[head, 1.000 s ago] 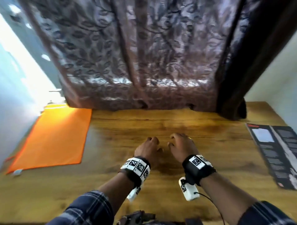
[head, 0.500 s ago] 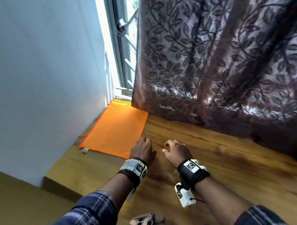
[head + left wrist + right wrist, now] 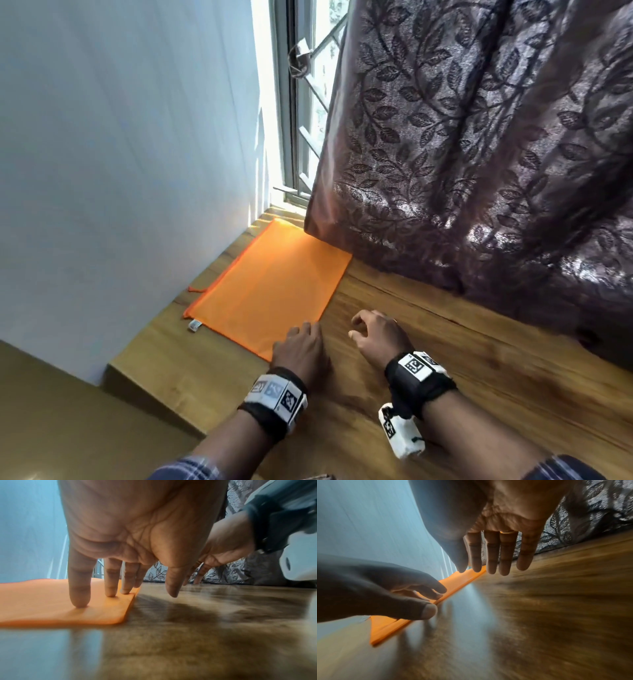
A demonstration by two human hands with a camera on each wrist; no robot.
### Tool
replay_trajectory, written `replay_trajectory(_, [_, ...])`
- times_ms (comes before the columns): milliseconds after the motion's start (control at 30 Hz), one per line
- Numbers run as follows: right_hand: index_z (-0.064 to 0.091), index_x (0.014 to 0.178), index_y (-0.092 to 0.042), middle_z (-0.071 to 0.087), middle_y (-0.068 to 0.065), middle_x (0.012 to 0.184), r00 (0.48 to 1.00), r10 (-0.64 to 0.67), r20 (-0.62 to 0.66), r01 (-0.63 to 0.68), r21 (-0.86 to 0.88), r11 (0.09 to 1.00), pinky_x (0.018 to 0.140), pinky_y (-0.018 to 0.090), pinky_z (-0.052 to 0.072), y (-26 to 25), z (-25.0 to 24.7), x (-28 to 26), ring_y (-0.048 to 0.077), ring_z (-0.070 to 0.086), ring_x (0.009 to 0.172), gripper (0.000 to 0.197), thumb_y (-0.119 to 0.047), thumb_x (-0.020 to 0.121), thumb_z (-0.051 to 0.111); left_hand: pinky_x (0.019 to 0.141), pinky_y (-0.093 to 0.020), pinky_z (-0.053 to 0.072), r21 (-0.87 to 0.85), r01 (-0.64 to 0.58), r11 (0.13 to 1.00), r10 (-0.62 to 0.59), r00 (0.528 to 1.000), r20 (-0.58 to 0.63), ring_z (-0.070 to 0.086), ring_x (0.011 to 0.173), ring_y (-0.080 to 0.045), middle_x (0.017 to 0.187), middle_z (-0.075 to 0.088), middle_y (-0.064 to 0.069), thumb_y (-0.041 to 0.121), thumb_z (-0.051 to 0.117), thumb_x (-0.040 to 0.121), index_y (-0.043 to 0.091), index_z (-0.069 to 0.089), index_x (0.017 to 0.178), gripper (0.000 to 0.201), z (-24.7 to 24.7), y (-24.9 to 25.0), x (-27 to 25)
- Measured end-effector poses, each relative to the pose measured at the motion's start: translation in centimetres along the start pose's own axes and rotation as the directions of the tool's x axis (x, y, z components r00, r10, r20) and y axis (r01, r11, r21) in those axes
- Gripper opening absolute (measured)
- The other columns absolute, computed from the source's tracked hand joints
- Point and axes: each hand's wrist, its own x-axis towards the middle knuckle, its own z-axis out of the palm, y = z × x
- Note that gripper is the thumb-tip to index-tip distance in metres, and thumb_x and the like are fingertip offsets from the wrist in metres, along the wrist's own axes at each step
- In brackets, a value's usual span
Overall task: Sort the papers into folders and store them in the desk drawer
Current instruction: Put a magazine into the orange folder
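Note:
An orange zip folder (image 3: 274,284) lies flat on the wooden desk (image 3: 479,394) by the wall, its far end under the curtain. My left hand (image 3: 303,342) has straight fingers whose fingertips (image 3: 79,601) press down on the folder's (image 3: 51,601) near right corner, thumb off over the wood. My right hand (image 3: 375,330) hovers just right of it above the bare desk, fingers (image 3: 491,561) extended and holding nothing. The folder (image 3: 388,627) shows edge-on in the right wrist view, under my left hand (image 3: 385,595). No papers or drawer are in view.
A dark leaf-patterned curtain (image 3: 479,154) hangs over the desk's far edge. A pale wall (image 3: 120,154) bounds the left side, with a barred window (image 3: 305,120) behind the curtain. The desk's left edge (image 3: 150,390) drops off beside the folder.
The head view swung left, so the dark leaflets at the right went out of sight. Both hands moved left, and my left fingertips came down on the folder's corner.

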Motion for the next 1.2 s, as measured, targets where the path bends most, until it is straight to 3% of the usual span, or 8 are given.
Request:
replay_trajectory(133, [0.062, 0.114, -0.027, 0.063, -0.001, 0.118, 0.998, -0.055, 0.017, 0.055, -0.011, 0.998, 0.089, 0.033, 0.050, -1.4, 1.0, 1.1, 0.022, 0.061, 0.106, 0.029, -0.039, 0.088, 0.062, 0.085, -0.044, 0.051, -0.007, -0.071, 0.997, 0.071, 0.997, -0.017, 0.052, 0.114, -0.030, 0.125, 0.053, -0.006, 0.039, 0.040, 0.100, 0.018, 0.041, 0.127, 0.034, 0.1, -0.5, -3.5])
replay_trajectory(333, [0.056, 0.130, -0.030, 0.055, -0.001, 0.139, 0.992, -0.108, 0.066, 0.115, -0.105, 0.988, 0.099, 0.035, 0.045, -2.3, 2.3, 2.0, 0.025, 0.055, 0.123, 0.045, -0.041, 0.087, 0.062, 0.090, -0.041, 0.049, -0.142, -0.191, 0.971, 0.204, 0.975, 0.084, 0.056, 0.116, -0.029, 0.126, 0.061, -0.004, 0.041, 0.042, 0.100, 0.022, 0.047, 0.134, 0.039, 0.6, -0.4, -6.3])
replay_trajectory(433, [0.055, 0.135, -0.032, 0.039, -0.006, 0.154, 0.979, -0.105, 0.175, 0.136, -0.177, 0.975, 0.110, 0.034, 0.038, -1.2, 2.4, 1.4, 0.021, 0.045, 0.136, 0.053, -0.046, 0.085, 0.064, 0.092, -0.036, 0.049, -0.242, -0.081, 0.967, 0.097, 0.994, 0.058, 0.058, 0.117, -0.022, 0.126, 0.064, 0.002, 0.047, 0.047, 0.097, 0.026, 0.055, 0.130, 0.040, -0.4, -1.8, -5.3])
replay_trajectory(567, [0.058, 0.131, -0.036, 0.033, -0.011, 0.158, 0.962, -0.114, 0.250, 0.170, -0.213, 0.962, 0.112, 0.037, 0.036, 0.8, 1.4, -0.5, 0.017, 0.042, 0.139, 0.049, -0.045, 0.084, 0.066, 0.100, -0.045, 0.046, -0.059, 0.150, 0.987, -0.155, 0.984, -0.091, 0.043, 0.132, -0.026, 0.141, 0.045, -0.004, 0.057, 0.056, 0.089, 0.021, 0.046, 0.134, 0.058, -1.9, -5.6, -2.3])
replay_trajectory(700, [0.065, 0.118, -0.025, 0.054, 0.002, 0.133, 0.998, 0.058, 0.008, -0.057, -0.126, 0.990, 0.098, 0.031, 0.044, 2.7, 0.6, -1.7, 0.025, 0.056, 0.118, 0.041, -0.039, 0.080, 0.073, 0.097, -0.051, 0.046, -0.103, 0.391, 0.915, -0.397, 0.917, -0.039, 0.042, 0.129, -0.031, 0.137, 0.041, -0.009, 0.053, 0.062, 0.087, 0.016, 0.041, 0.132, 0.063, -2.6, -7.6, -0.1])
replay_trajectory(900, [0.052, 0.136, -0.026, 0.055, 0.004, 0.120, 0.978, 0.126, 0.164, -0.081, -0.256, 0.963, 0.088, 0.039, 0.053, 3.0, 2.3, -2.6, 0.027, 0.059, 0.112, 0.072, -0.059, 0.074, 0.067, 0.088, -0.052, 0.050, 0.005, 0.347, 0.938, -0.346, 0.936, -0.068, 0.044, 0.124, -0.030, 0.130, 0.041, -0.009, 0.034, 0.056, 0.096, 0.010, 0.046, 0.131, 0.044, -1.5, -7.4, 0.7])
replay_trajectory(1033, [0.062, 0.119, -0.021, 0.053, 0.003, 0.120, 0.984, 0.086, 0.158, -0.038, -0.284, 0.958, 0.087, 0.036, 0.053, 2.8, 2.1, -2.0, 0.026, 0.060, 0.109, 0.056, -0.053, 0.075, 0.074, 0.088, -0.052, 0.050, 0.015, 0.354, 0.935, -0.352, 0.934, -0.066, 0.046, 0.121, -0.032, 0.128, 0.042, -0.012, 0.025, 0.052, 0.098, 0.008, 0.046, 0.130, 0.036, -1.1, -7.8, 1.0])
replay_trajectory(1200, [0.044, 0.144, -0.020, 0.046, 0.004, 0.129, 0.984, 0.107, 0.142, -0.076, -0.210, 0.975, 0.092, 0.036, 0.050, 3.0, 2.1, -1.7, 0.027, 0.054, 0.118, 0.084, -0.049, 0.073, 0.078, 0.097, -0.047, 0.046, -0.136, 0.317, 0.939, -0.316, 0.948, 0.028, 0.052, 0.121, -0.041, 0.129, 0.052, -0.022, 0.024, 0.059, 0.093, 0.005, 0.042, 0.123, 0.040, -1.5, -9.2, 2.0])
